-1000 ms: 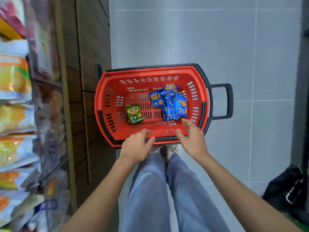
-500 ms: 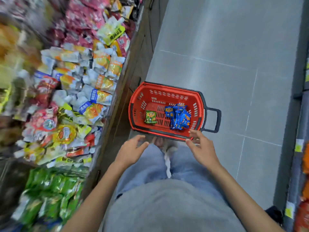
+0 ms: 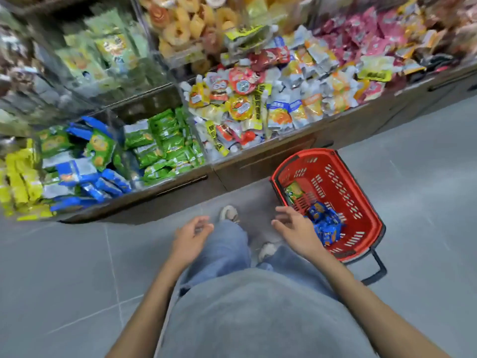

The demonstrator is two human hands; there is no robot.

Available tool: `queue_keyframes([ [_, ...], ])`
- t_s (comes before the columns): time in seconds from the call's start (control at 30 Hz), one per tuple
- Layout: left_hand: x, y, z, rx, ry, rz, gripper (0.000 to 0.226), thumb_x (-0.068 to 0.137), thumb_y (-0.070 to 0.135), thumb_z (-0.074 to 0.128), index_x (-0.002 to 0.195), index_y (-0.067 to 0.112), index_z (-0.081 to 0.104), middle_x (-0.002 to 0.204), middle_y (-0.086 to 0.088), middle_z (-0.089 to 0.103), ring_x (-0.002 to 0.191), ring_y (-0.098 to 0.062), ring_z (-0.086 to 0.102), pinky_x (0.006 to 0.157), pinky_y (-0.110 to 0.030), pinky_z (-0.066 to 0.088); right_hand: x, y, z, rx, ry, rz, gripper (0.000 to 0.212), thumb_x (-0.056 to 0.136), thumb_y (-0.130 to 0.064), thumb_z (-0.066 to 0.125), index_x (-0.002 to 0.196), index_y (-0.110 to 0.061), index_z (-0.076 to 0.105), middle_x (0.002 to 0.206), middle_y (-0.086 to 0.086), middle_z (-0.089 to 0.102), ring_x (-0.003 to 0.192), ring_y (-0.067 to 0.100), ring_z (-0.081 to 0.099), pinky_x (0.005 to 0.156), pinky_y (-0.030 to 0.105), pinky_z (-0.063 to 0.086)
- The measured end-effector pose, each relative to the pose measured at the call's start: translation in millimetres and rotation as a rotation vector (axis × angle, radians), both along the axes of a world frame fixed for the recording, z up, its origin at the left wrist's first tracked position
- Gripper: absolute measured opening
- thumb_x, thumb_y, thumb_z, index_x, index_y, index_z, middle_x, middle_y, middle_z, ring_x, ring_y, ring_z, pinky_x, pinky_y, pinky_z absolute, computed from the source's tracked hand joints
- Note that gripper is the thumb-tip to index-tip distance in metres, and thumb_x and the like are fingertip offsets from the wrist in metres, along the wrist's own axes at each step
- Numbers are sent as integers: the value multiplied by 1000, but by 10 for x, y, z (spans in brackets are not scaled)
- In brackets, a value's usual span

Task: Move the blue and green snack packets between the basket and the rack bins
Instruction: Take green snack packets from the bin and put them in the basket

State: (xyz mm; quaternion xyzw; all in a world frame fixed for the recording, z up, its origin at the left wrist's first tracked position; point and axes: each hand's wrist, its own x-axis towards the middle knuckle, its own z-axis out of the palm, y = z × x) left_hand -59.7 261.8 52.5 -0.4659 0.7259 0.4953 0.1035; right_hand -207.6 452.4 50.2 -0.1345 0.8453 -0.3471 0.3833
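Now facing the rack bins (image 3: 165,148), basket (image 3: 366,202) swung to my right, left hand (image 3: 192,235) and right hand (image 3: 294,228) both loose and empty, I'd dip the right onto the blue packets (image 3: 326,224) inside it, near the green packet (image 3: 293,191), pinching one cleanly.

Left hand (image 3: 192,235): out front at waist height, fingers loosely curled, holding nothing.
Right hand (image 3: 294,229): forward, fingers spread and relaxed, holding nothing.
Forearms: both bare, angled inward.

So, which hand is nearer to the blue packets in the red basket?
Right. The right hand is at the red basket's edge, just beside the blue packets. The left hand is well off to the left, apart from the basket.
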Motion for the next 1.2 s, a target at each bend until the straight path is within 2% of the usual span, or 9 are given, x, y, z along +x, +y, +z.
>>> queue_keyframes([
  [0.1, 414, -194, -34, -1, 14, 210, 19, 92, 10, 58, 111, 8, 60, 105, -5, 61, 99, -17, 55, 89, -25, 40, -27, -567, 84, -48, -9, 177, 40, 88, -21, 61, 126, -11, 54, 114, 9, 66, 103, 22, 63, 97, 34, 45],
  [0.2, 637, -418, -53, 33, 32, 379, 15, 92, 8, 56, 107, 10, 59, 105, -6, 60, 101, -20, 55, 94, -34, 43, -74, -1122, 111, -58, -3, 308, 39, 89, -24, 59, 126, -12, 53, 114, 7, 65, 104, 20, 62, 95, 30, 44],
  [0.37, 664, -1053, -77, 48, 63, 534, 18, 92, 6, 55, 110, 5, 59, 95, -8, 60, 90, -20, 55, 85, -29, 41, -114, -2047, 59, -46, -33, 412, 33, 89, -21, 59, 121, -13, 57, 110, 5, 67, 102, 18, 63, 97, 31, 44],
  [0.63, 288, -2200, -118, 58, 101, 390, 13, 93, 19, 58, 105, 22, 57, 97, 5, 62, 93, -10, 57, 84, -23, 40, -164, -3350, -204, 18, -43, 386, 34, 90, -24, 57, 123, -12, 53, 113, 8, 64, 91, 18, 60, 80, 25, 43],
  [0.73, 122, -2535, -138, 37, 108, 369, 13, 92, 20, 57, 104, 25, 56, 90, 15, 60, 87, -5, 58, 81, -22, 42, -241, -3795, -308, 53, 55, 466, 44, 90, -27, 57, 129, -10, 47, 125, 9, 59, 103, 26, 60, 88, 33, 46],
  [0.87, -54, -2810, -226, -9, 93, 328, 11, 92, 28, 56, 104, 29, 55, 89, 20, 57, 75, 7, 54, 65, -8, 40, -355, -4386, -529, 29, 283, 659, 59, 87, -31, 60, 137, -12, 35, 137, 10, 44, 124, 28, 44, 98, 38, 42],
  [1.0, -162, -2901, -366, -2, 73, 376, 14, 92, 26, 57, 105, 27, 55, 87, 27, 55, 68, 15, 54, 61, 0, 38, -410, -4819, -829, 168, 417, 827, 74, 84, -34, 64, 143, -17, 23, 144, 13, 32, 131, 34, 33, 96, 45, 45],
  [1.07, -187, -2903, -432, 16, 63, 415, 15, 92, 23, 58, 106, 26, 55, 86, 28, 55, 67, 17, 54, 63, -4, 40, -395, -4921, -955, 221, 435, 867, 79, 82, -31, 67, 145, -18, 20, 147, 12, 28, 135, 36, 30, 97, 47, 45],
  [1.2, -189, -2862, -511, 65, 36, 461, 13, 92, 26, 57, 104, 31, 54, 86, 29, 56, 68, 20, 53, 63, -6, 39, -390, -4996, -1107, 240, 470, 898, 86, 77, -26, 73, 144, -18, 20, 143, 11, 29, 130, 35, 36, 93, 44, 48],
])
